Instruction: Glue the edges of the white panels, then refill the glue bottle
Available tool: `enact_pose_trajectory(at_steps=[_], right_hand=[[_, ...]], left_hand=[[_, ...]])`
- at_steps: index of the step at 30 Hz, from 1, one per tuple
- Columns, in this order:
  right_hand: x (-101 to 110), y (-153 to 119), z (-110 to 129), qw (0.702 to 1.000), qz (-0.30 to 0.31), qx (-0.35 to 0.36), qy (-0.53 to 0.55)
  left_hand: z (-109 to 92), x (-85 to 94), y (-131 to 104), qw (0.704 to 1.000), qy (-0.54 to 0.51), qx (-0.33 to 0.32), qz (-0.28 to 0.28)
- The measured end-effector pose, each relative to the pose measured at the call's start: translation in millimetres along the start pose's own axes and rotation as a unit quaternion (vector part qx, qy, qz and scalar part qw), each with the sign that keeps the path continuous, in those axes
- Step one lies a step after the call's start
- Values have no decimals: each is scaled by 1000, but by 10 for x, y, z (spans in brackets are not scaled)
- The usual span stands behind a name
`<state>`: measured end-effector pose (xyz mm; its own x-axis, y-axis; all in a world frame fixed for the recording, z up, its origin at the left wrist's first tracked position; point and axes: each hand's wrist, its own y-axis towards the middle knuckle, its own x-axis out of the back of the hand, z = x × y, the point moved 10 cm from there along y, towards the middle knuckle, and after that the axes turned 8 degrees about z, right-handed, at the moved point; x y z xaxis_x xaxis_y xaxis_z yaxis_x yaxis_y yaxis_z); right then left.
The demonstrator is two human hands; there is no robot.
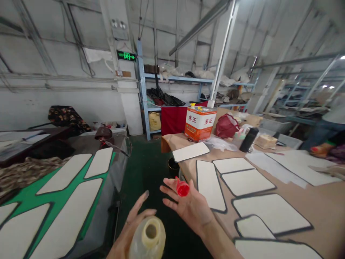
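Low in the head view, my left hand (132, 226) is around a translucent, yellowish plastic bottle (151, 237). The bottle's round mouth is uncovered and faces up toward me; its lower part is cut off by the frame. To the right, my right hand (188, 207) is turned palm up and pinches a red bottle cap (182, 189) between thumb and index finger, the other fingers spread. The cap is apart from the bottle. Beside my right hand, a cream panel with dark edges (211, 185) lies on the brown-covered table (185, 169).
Several more dark-edged panels (272, 212) lie on the right table, with an orange and white can (199, 124) and a black flask (249, 139) behind. Cream panels (78, 212) also lie on the left table's green surface (25, 185). Another person's hand (319, 150) is at far right.
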<state>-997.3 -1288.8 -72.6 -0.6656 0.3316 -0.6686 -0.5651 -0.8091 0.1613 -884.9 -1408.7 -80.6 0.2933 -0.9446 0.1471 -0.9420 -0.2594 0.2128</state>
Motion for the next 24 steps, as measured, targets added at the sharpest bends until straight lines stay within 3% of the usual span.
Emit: enact_pose_trajectory(at_steps=[2, 4, 8, 12, 14, 16, 20, 24], right_hand=[[191, 175, -24, 999, -8, -24, 33], [392, 303, -44, 997, -32, -39, 53], [669, 499, -70, 992, -72, -68, 82], [706, 773, 12, 993, -46, -89, 57], [743, 964, 88, 996, -35, -80, 27], [823, 1202, 157, 998, -35, -61, 0], [1022, 1809, 226, 997, -50, -29, -49], [1038, 2458, 214, 989, 4, -41, -144]], left_hand=[[80, -29, 343, 1000, 22, 8, 2], [191, -158, 678, 997, 47, 29, 45], [321, -560, 1173, 971, 89, 54, 215], [215, -759, 1513, 932, 101, -5, 348], [227, -741, 1729, 922, 91, -31, 375], [381, -653, 2019, 927, 49, -12, 372], [915, -374, 2692, 942, -41, 66, 327], [1358, -61, 3273, 943, -103, 92, 304]])
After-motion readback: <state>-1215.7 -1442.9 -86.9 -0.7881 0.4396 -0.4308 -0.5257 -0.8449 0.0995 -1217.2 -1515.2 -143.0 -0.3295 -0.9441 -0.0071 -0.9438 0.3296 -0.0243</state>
